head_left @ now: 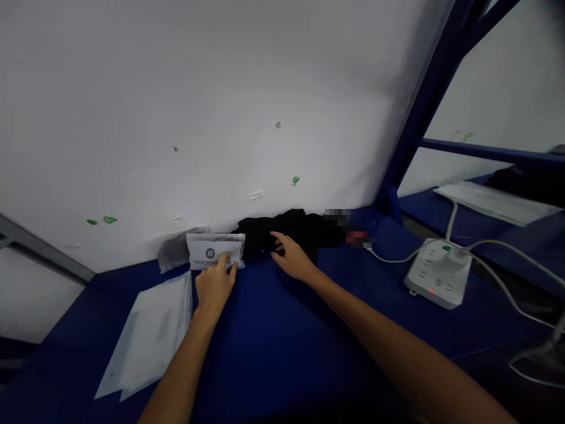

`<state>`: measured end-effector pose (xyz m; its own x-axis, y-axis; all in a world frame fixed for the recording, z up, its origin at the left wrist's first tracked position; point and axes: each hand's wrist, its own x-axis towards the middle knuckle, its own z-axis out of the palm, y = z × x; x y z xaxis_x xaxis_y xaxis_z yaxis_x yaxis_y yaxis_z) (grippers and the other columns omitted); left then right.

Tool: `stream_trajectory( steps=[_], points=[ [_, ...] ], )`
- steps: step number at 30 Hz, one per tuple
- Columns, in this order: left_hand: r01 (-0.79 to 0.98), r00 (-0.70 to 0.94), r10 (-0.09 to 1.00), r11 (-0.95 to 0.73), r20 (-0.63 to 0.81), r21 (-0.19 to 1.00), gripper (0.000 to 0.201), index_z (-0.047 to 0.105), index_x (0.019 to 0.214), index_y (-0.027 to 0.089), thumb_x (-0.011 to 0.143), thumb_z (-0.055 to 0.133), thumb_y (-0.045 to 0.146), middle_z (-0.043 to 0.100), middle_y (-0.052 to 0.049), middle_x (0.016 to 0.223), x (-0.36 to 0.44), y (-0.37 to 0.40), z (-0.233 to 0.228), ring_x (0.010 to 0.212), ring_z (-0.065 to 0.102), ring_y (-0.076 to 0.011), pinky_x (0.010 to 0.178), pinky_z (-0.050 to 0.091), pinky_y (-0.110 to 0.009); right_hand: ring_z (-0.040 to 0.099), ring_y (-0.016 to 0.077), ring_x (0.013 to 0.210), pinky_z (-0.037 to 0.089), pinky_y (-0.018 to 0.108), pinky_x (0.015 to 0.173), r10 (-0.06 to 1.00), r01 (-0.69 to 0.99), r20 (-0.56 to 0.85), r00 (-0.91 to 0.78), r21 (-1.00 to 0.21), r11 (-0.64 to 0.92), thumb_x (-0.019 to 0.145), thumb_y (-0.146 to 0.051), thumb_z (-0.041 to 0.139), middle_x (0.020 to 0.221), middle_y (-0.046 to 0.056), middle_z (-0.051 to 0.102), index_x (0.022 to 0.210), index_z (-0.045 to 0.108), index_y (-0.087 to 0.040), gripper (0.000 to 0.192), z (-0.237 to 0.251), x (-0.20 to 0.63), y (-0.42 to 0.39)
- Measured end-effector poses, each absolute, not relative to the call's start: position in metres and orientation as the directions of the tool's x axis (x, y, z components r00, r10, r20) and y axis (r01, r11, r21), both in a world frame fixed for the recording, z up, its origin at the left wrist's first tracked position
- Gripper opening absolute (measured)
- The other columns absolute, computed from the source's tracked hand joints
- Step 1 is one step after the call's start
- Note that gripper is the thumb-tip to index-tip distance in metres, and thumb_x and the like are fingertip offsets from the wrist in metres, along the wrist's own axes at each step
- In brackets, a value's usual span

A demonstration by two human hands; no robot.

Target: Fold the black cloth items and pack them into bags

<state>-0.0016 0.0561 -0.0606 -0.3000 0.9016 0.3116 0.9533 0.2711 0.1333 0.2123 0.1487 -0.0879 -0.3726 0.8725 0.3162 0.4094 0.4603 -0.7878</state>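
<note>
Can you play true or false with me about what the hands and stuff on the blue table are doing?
1. The left hand touches a white packet. True.
2. The right hand holds the power strip. False: it rests at the black cloth, far from the strip.
3. The power strip shows a red light. True.
4. The flat clear bags lie to the right of both hands. False: they lie to the left.
5. The table is blue. True.
</note>
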Motion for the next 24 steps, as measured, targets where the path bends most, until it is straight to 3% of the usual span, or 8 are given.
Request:
stream_trajectory(
  steps=[4,7,14,19,24],
  points=[
    [0.924,-0.378,0.851,0.322,0.364,0.208,0.031,0.061,0.115,0.021,0.096,0.047,0.042,0.073,-0.011,0.086,-0.014,0.062,-0.063,0.083,0.069,-0.0323,0.076,0.048,-0.042,0.062,0.0196,0.105,0.052,0.035,0.091,0.831,0.456,0.343,-0.438,-0.712,0.534,0.088,-0.020,0.056,0.126,0.008,0.056,0.140,0.051,-0.028,0.053,-0.087,0.214,0.144],
    [0.923,-0.365,0.848,0.275,0.385,0.269,0.031,0.055,0.123,0.020,0.095,0.048,0.031,0.072,-0.010,0.102,-0.023,0.065,-0.067,0.095,0.069,-0.0268,0.082,0.050,-0.037,0.056,0.0230,0.119,0.050,0.037,0.096,0.805,0.470,0.344,-0.484,-0.673,0.571,0.088,-0.022,0.057,0.133,0.009,0.052,0.142,0.049,-0.029,0.055,-0.087,0.212,0.138],
    [0.952,-0.165,0.911,0.047,0.379,0.302,0.025,0.059,0.115,0.024,0.090,0.055,0.028,0.068,-0.005,0.106,-0.015,0.062,-0.076,0.097,0.067,-0.0222,0.080,0.053,-0.034,0.045,0.0259,0.134,0.045,0.043,0.106,0.793,0.455,0.356,-0.494,-0.672,0.585,0.088,-0.021,0.056,0.145,0.010,0.043,0.153,0.034,-0.033,0.069,-0.090,0.210,0.138],
    [0.954,0.053,0.926,-0.158,0.373,0.255,0.027,0.060,0.117,0.024,0.090,0.057,0.024,0.064,-0.006,0.113,0.008,0.056,-0.082,0.110,0.060,-0.0248,0.094,0.049,-0.039,0.034,0.0278,0.143,0.038,0.045,0.113,0.802,0.424,0.353,-0.482,-0.707,0.566,0.085,-0.019,0.059,0.155,0.012,0.033,0.155,0.030,-0.029,0.077,-0.093,0.208,0.146],
    [0.932,0.158,0.916,-0.261,0.368,0.251,0.027,0.062,0.115,0.025,0.089,0.058,0.024,0.063,-0.006,0.112,0.028,0.049,-0.084,0.106,0.059,-0.0255,0.091,0.048,-0.042,0.033,0.0305,0.143,0.031,0.050,0.117,0.801,0.392,0.300,-0.518,-0.750,0.533,0.085,-0.018,0.060,0.153,0.017,0.037,0.153,0.037,-0.019,0.072,-0.094,0.199,0.156]
  ],
)
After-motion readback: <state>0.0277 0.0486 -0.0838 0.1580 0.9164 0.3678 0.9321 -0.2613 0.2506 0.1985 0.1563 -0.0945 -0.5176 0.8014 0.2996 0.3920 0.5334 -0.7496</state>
